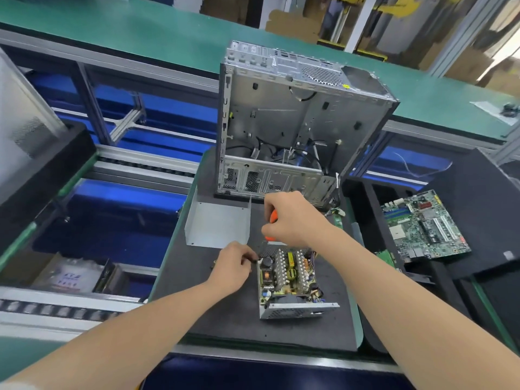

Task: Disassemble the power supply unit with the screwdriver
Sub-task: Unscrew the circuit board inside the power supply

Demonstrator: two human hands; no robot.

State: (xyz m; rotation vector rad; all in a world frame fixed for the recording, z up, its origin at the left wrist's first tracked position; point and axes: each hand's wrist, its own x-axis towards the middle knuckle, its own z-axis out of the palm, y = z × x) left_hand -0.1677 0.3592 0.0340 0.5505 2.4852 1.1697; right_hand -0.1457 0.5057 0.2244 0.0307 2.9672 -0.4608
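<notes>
Right hand (292,218) grips the orange screwdriver (273,217), left hand (233,266) pinches the power supply unit (287,277) corner.

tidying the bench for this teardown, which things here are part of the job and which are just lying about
In the job: power supply unit, screwdriver in right hand, left hand at the unit's corner, loose metal cover.
Lying about: computer case, motherboard.

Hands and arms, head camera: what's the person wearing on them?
No gloves, rings or watch show on the left hand or right hand. Both forearms are bare to the frame's edge; a pale patch at the bottom left corner may be a sleeve.
</notes>
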